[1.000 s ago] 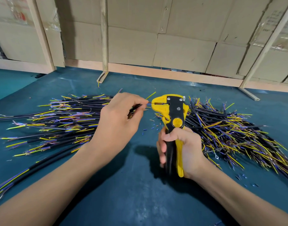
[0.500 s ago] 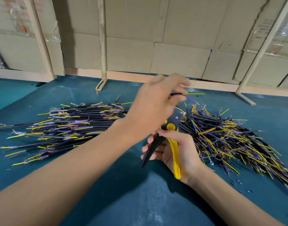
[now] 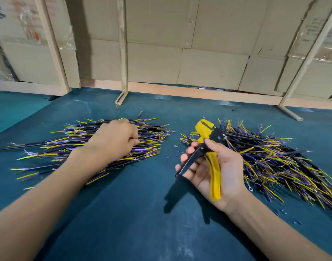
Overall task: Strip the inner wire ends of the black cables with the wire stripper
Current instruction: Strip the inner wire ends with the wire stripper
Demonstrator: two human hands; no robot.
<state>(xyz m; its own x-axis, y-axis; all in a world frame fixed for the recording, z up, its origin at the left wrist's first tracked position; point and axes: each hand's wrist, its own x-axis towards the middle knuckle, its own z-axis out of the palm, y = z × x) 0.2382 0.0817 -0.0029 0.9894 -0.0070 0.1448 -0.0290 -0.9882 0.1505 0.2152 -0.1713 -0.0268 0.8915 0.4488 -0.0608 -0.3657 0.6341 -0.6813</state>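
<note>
Left hand (image 3: 114, 140) curls into centre-left pile of black cables (image 3: 97, 146), hold unclear; pinch just one, right hand (image 3: 216, 170) holds yellow-and-black wire stripper (image 3: 208, 146), handles apart.

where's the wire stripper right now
In the head view, the wire stripper is right of centre, held in the right hand above the table, beside the right-hand cable pile.

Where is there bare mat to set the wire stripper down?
Bare mat lies near you, between the forearms. A narrow strip between the left cable pile and right cable pile carries insulation scraps. The wire stripper is in the right hand. Both piles are crowded.
</note>
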